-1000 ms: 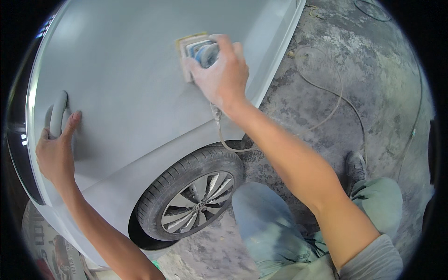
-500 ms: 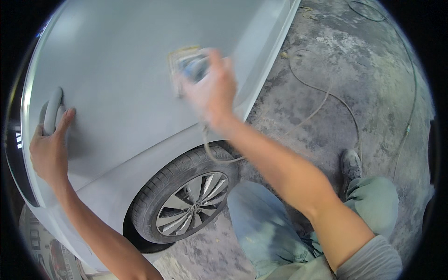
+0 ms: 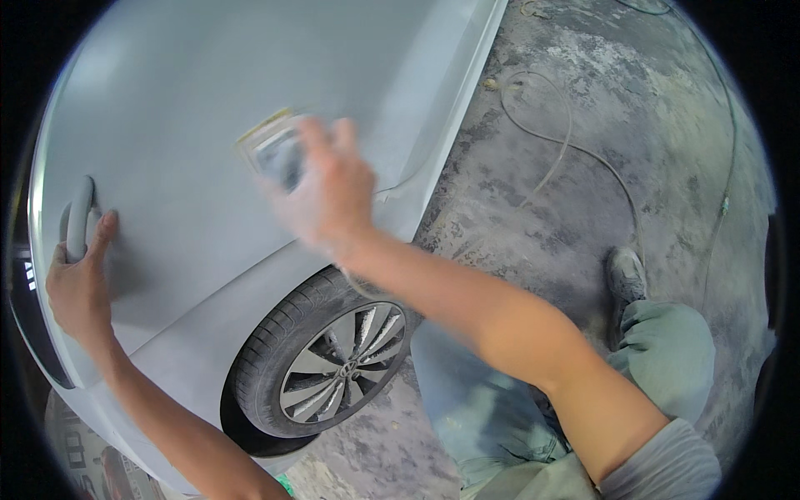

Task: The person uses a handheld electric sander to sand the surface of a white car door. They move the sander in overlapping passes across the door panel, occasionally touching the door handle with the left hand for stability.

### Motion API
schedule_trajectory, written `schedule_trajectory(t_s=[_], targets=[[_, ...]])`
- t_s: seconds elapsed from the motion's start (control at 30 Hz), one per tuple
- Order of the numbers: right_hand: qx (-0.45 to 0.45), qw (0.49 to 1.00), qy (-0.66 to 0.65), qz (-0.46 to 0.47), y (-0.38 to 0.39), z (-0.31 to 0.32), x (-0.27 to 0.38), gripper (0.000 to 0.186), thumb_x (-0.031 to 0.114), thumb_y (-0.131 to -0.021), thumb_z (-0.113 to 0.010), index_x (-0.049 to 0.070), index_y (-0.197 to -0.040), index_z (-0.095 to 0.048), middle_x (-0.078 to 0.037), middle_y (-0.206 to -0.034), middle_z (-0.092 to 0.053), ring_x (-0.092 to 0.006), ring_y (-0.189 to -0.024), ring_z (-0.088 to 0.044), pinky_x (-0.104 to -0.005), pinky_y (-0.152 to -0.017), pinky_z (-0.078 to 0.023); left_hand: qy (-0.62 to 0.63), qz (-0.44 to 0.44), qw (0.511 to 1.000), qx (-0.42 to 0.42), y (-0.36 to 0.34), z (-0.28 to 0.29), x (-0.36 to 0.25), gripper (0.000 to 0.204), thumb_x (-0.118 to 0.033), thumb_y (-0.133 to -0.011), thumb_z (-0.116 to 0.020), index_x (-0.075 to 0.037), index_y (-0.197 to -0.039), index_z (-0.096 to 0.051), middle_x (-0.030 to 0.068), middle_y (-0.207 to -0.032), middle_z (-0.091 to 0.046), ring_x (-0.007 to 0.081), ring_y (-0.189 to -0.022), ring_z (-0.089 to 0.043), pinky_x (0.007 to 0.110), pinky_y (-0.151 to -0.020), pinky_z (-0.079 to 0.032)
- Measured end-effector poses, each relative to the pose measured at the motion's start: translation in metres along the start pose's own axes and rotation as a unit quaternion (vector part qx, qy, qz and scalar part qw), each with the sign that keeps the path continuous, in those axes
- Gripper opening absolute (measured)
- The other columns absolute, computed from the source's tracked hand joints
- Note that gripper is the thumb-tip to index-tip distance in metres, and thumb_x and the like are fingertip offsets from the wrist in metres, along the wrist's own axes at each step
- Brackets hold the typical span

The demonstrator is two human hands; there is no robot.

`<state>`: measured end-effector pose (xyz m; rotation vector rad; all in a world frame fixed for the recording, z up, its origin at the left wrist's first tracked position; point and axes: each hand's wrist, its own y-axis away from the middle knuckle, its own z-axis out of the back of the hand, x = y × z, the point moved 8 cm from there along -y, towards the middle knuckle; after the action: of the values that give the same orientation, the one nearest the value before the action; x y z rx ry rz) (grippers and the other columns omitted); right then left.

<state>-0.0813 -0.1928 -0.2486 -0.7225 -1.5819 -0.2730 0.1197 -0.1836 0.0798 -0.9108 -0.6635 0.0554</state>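
Note:
A grey car body panel (image 3: pixel 183 100) fills the left and top of the view. My right hand (image 3: pixel 329 183), blurred by motion, is closed round a hand sander (image 3: pixel 279 158) with a yellow-edged pad against the panel; a hose runs from it down past the wheel. At the far left my left hand (image 3: pixel 79 287) grips the grey door handle (image 3: pixel 82 204), its thumb along the side of it.
The car's alloy wheel (image 3: pixel 321 392) sits below the panel. Thin hoses (image 3: pixel 621 187) lie looped across the stained concrete floor (image 3: pixel 675 133) at the right. My knees (image 3: pixel 667 358) and a shoe (image 3: pixel 627 275) show at the lower right, beside the car.
My right hand and the sander have moved left and down across the panel. My left hand stays on the handle. The whole view has shifted slightly.

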Motion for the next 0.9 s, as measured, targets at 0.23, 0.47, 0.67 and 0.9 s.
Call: schedule_trajectory(t_s=[0.23, 0.47, 0.67, 0.9], targets=[[-0.043, 0.994, 0.074, 0.07, -0.04, 0.035, 0.013, 0.065, 0.038, -0.077, -0.088, 0.014, -0.131, -0.061, -0.018, -0.11, -0.057, -0.0405, -0.09, -0.069, -0.0498, -0.074, -0.058, -0.03, 0.011, 0.999, -0.026, 0.004, 0.006, 0.004, 0.112, -0.089, -0.064, -0.076, 0.0, -0.132, -0.073, 0.0186, -0.104, -0.079, 0.0314, -0.101, -0.077, 0.046, -0.095, -0.058], [0.228, 0.966, 0.09, 0.081, 0.031, 0.007, 0.007, 0.051, 0.03, -0.084, -0.082, 0.012, -0.126, -0.059, -0.021, -0.114, -0.055, -0.0424, -0.09, -0.069, -0.0547, -0.078, -0.056, -0.009, 0.016, 1.0, 0.011, 0.007, 0.016, -0.008, 0.129, -0.094, -0.06, -0.073, 0.01, -0.134, -0.066, 0.0269, -0.114, -0.076, 0.0373, -0.113, -0.074, 0.05, -0.101, -0.056], [0.072, 0.994, 0.055, 0.054, 0.014, 0.022, 0.006, 0.054, 0.027, -0.084, -0.081, 0.013, -0.13, -0.057, -0.022, -0.117, -0.053, -0.0405, -0.085, -0.07, -0.0532, -0.072, -0.057, 0.004, 0.017, 1.0, -0.01, 0.01, 0.029, -0.016, 0.108, -0.084, -0.063, -0.08, 0.004, -0.126, -0.074, 0.0211, -0.105, -0.078, 0.0312, -0.1, -0.076, 0.043, -0.093, -0.057], [0.181, 0.98, 0.071, 0.038, 0.021, 0.013, 0.016, 0.051, 0.026, -0.086, -0.08, 0.012, -0.129, -0.057, -0.023, -0.115, -0.053, -0.0414, -0.086, -0.071, -0.0546, -0.074, -0.057, 0.061, 0.034, 0.997, 0.014, 0.013, 0.031, -0.018, 0.082, -0.073, -0.069, -0.085, -0.003, -0.111, -0.08, 0.0127, -0.092, -0.078, 0.0262, -0.088, -0.074, 0.041, -0.085, -0.056]])
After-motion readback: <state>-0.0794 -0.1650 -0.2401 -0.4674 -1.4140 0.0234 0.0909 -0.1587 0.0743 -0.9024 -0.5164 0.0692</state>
